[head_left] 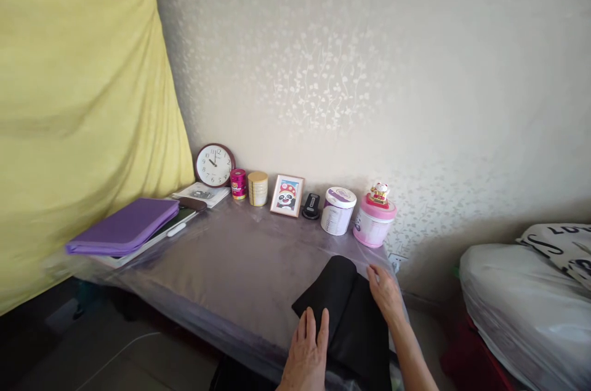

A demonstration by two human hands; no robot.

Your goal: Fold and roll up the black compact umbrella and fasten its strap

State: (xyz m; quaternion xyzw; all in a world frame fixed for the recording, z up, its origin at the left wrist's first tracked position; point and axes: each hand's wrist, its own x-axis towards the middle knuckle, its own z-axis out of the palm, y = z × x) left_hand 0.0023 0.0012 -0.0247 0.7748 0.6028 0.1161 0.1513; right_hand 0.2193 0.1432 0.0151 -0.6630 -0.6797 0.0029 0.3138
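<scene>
A black folded cloth-like item lies at the right front of the plastic-covered table, with a fold line running down it. My left hand rests flat on its left part, fingers spread a little. At the item's upper right edge is my right hand, its fingers partly bent and apart, touching or just over the edge. Neither hand is closed around anything.
Along the wall stand a clock, a pink can, a yellow-lidded jar, a framed panda picture, a black object, a white-purple tub and a pink tub. A purple folder lies left.
</scene>
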